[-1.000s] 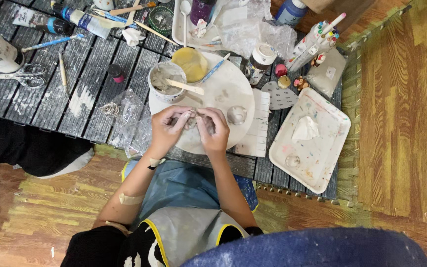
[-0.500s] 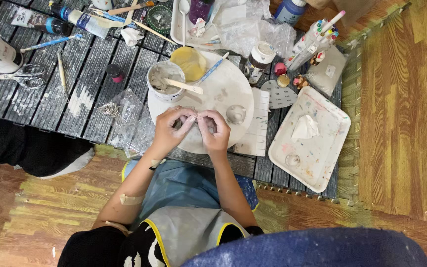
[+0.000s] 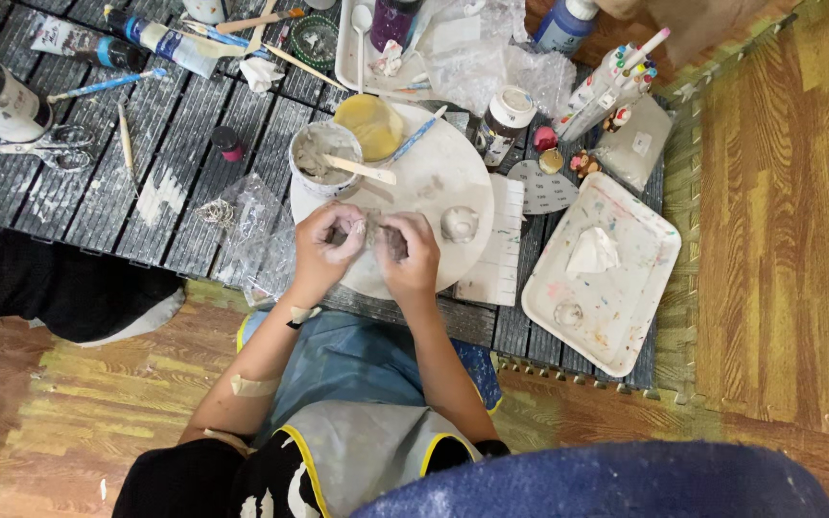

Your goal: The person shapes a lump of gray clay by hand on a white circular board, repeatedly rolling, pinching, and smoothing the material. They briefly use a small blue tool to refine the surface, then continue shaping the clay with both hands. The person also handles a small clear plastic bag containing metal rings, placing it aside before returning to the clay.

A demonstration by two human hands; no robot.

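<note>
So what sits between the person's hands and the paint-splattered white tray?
A small pale clay lump on the round board, then a ruled white card, in the head view.

We look down on a dark slatted worktop (image 3: 194, 144) streaked with white, a warm wooden plank floor (image 3: 779, 240) to the right and below, a woven mat edge (image 3: 683, 317) between them, even indoor light, soft shadows.

A home craft corner — paint tubes (image 3: 160, 40), scissors (image 3: 35, 151), a splattered palette tray (image 3: 616, 288) on a floor-level slatted worktop (image 3: 98, 192) — wood floor (image 3: 779, 240) around.
</note>
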